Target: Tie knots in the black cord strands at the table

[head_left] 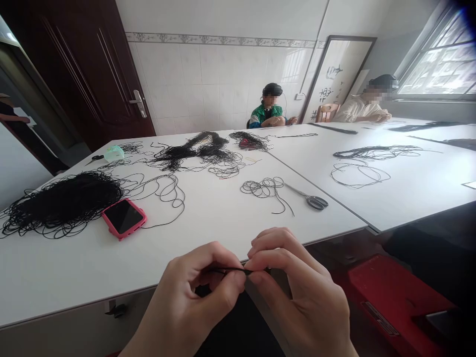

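Note:
Black cord runs between my two hands at the table's front edge. My left hand pinches it between thumb and forefinger. Close beside it, my right hand pinches the same cord, its fingertips almost touching the left ones. Part of the cord is hidden inside the fingers. On the table beyond my hands lies a loose tangle of black cord, with dark-handled scissors at its right.
A big heap of black cord lies on the left of the white table, next to a phone in a pink case. More cord bundles lie farther back. Two people sit at the far side. A red box stands at lower right.

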Demonstrator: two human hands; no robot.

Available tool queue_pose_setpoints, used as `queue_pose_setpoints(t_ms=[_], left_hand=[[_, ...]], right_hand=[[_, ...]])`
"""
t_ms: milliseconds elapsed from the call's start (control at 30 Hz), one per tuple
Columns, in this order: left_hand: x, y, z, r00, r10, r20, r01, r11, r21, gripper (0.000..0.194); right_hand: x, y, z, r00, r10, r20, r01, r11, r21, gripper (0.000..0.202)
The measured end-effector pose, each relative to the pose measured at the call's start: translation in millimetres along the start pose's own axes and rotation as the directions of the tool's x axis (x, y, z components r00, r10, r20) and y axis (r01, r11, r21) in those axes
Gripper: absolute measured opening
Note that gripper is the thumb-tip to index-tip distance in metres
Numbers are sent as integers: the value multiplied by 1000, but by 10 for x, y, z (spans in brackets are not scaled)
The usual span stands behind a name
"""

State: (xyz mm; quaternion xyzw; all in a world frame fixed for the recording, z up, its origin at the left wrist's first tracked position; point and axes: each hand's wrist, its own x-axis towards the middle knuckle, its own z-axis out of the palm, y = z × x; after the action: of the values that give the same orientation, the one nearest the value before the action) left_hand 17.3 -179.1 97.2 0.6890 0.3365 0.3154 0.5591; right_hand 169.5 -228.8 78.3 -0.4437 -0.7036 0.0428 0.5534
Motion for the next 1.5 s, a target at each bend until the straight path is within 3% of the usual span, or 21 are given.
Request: queue_pose_setpoints(t_ms=[100,233,333,567,733,833,933,1100,1233,1333,1500], left_hand=[[-20,14,10,985,165,-41,-155,969,192,11],[-44,-23,22,910,414,-29,-365,830,422,11],[-38,-62,19,871,491,-5,-426,761,489,12],[47,6,-90,883,456,-109,-347,791,504,11],[81,28,-223,974,179,-141,-132,947,294,19],[95,18,-290,989,87,-123,-57,972,227,27],[136,15,-340,975,144,-167,-90,951,297,25],[326,9,-392,914,353,-203,-248,878,409,19],[559,-6,-455,942,259,-212,-222,957,185,17],[708,7,-522,975,162,-151,-161,987,20,15],[859,143,-551,947,271,-174,-251,960,127,14]], right_hand=[[-23,-6,-26,997,58,59,-61,997,43,13],[-53,-24,-51,982,140,126,-151,985,86,13],[-57,-24,-37,964,219,151,-240,961,137,13],[171,38,109,971,191,145,-222,946,237,12],[349,97,225,981,111,159,-144,966,214,13],[419,131,286,985,61,164,-91,979,181,12],[496,176,344,991,5,130,-25,988,153,12],[678,315,418,999,-26,48,18,987,157,11],[844,462,433,998,-37,53,30,992,121,12],[969,572,432,990,-111,88,106,993,55,11],[1174,686,398,972,-225,69,224,974,14,11]])
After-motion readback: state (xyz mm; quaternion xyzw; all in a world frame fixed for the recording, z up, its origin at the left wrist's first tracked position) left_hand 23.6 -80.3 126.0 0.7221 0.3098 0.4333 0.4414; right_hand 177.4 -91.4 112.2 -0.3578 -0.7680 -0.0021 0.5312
